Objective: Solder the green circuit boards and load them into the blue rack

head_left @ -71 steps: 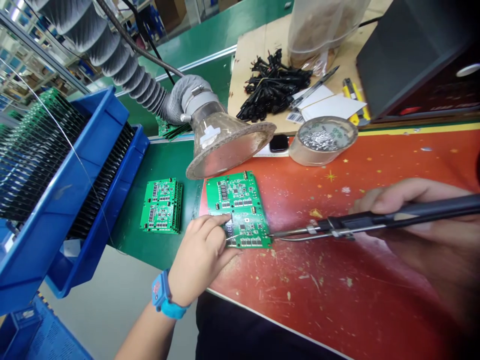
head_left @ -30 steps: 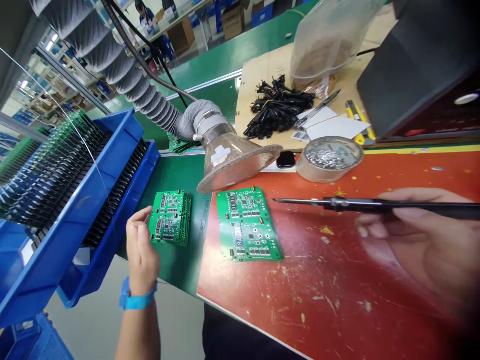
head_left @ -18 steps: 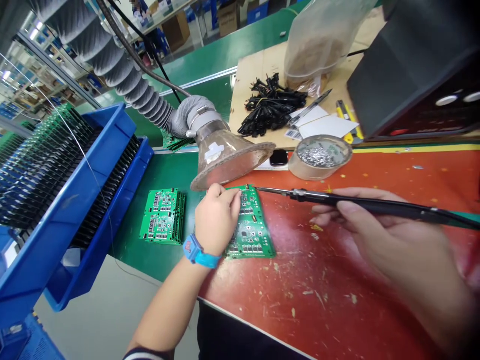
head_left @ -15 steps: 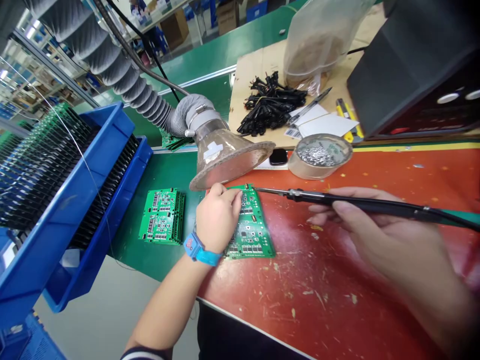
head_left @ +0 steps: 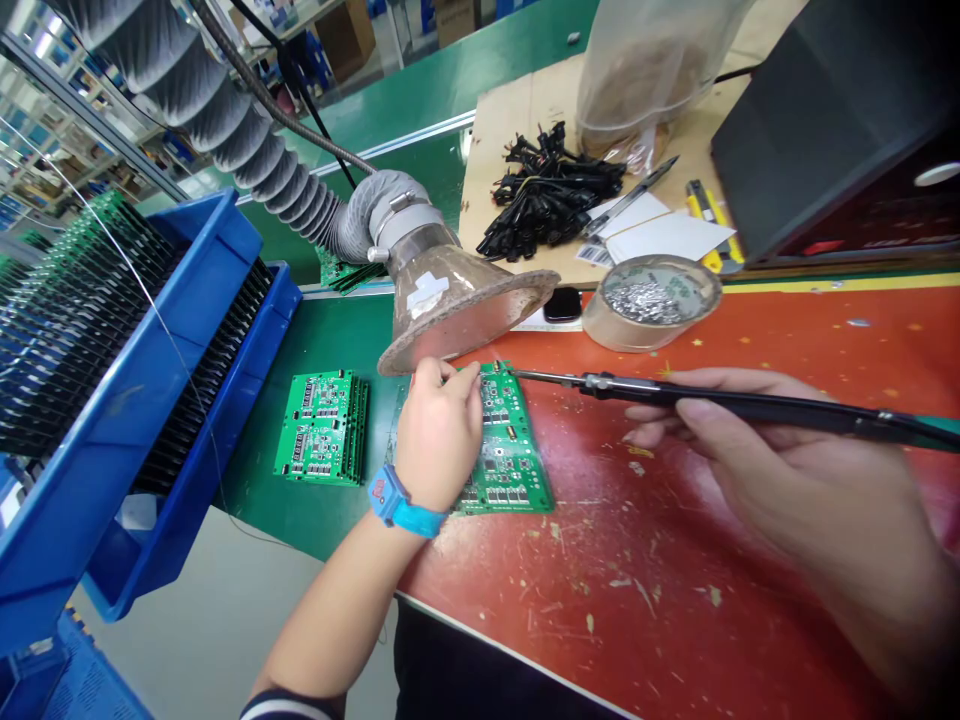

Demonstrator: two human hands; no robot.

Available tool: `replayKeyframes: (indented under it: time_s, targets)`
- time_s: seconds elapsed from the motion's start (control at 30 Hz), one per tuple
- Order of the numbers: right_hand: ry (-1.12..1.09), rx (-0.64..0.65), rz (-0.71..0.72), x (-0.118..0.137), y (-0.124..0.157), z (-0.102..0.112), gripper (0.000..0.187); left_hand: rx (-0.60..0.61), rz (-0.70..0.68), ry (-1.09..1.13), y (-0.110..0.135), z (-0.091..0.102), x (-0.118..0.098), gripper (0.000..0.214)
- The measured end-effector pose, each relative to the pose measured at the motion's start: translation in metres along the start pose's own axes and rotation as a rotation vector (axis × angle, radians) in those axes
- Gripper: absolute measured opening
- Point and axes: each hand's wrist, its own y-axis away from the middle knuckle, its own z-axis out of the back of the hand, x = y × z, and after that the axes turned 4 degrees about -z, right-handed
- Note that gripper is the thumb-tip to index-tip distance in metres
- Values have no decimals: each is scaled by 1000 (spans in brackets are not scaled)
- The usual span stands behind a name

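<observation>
My right hand (head_left: 780, 450) grips a black soldering iron (head_left: 697, 400) by its handle, the metal tip pointing left. That tip is at the upper right corner of a green circuit board (head_left: 517, 485), close to a small component there. Over the board's left part rests my left hand (head_left: 439, 430), a blue watch on its wrist. Its thumb and forefinger are pinched together near the board's top edge; whatever is between them is too small to make out. The hand hides much of the board.
A fume hood (head_left: 442, 300) on a grey hose hangs just behind the board. Stacked circuit boards (head_left: 319, 425) stand to the left, beside blue bins (head_left: 247, 235). Behind are a tape roll (head_left: 611, 325) with metal bits, black cable parts (head_left: 532, 215), a yellow cutter (head_left: 709, 225) and a dark box (head_left: 810, 150).
The view has shifted slightly. Both hands keep nearly the same places, and the iron's tip stays by the board's upper right corner.
</observation>
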Motion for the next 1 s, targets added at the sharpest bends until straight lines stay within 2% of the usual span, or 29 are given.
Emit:
replayKeyframes:
  time_s: [0.13, 0.3, 0.57, 0.8, 1.0]
  targets:
    - [0, -8, -23, 6, 2, 0, 14, -47, -15, 57, 9, 5, 1, 23]
    - [-69, -105, -54, 14, 7, -3, 10, 22, 36, 46, 15, 10, 4, 19]
    - [7, -7, -13, 8, 4, 1, 12, 48, 39, -17, 12, 6, 5, 19]
    - [14, -18, -16, 15, 7, 0, 11, 57, 44, -43, 8, 5, 1, 19]
    - [-82, -96, -61, 15, 7, 1, 12, 71, 65, -4, 20, 12, -2, 20]
